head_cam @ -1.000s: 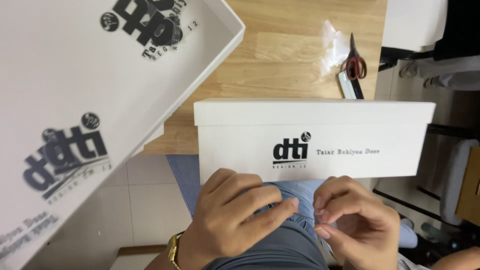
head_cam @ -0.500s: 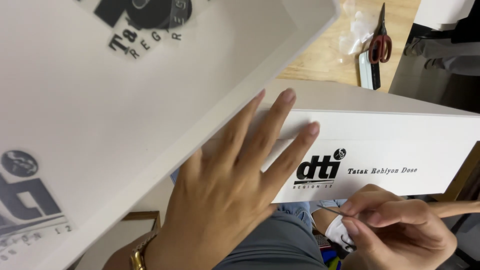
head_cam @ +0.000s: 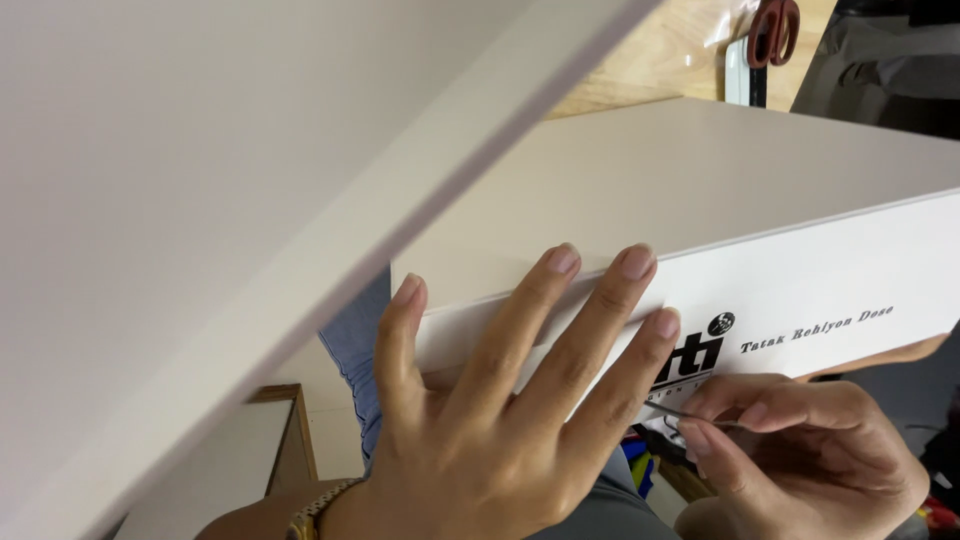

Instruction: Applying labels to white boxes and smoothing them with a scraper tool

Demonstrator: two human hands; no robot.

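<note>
Two hands work one white box (head_cam: 700, 190) at the worktop (head_cam: 650, 60) edge: left hand (head_cam: 500, 400) lies flat, released, bracing its front; right hand (head_cam: 800, 450) pinches a thin strip (head_cam: 690, 412) below. Firm bracing should aid a slow, even pull.

The box (head_cam: 700, 200) looks like smooth matt white card, its front face printed in flat black; the lid (head_cam: 250, 200) above it is the same matt white card with a clean, sharp edge; the desk (head_cam: 640, 60) is pale wood with visible grain and a soft sheen; the scissors (head_cam: 775, 25) have glossy red plastic handles; a clear plastic wrapper (head_cam: 715, 45) beside them glints; the watch band (head_cam: 315, 510) on the left wrist is shiny gold-coloured metal; the cloth (head_cam: 355, 345) below the box is blue woven fabric.
</note>
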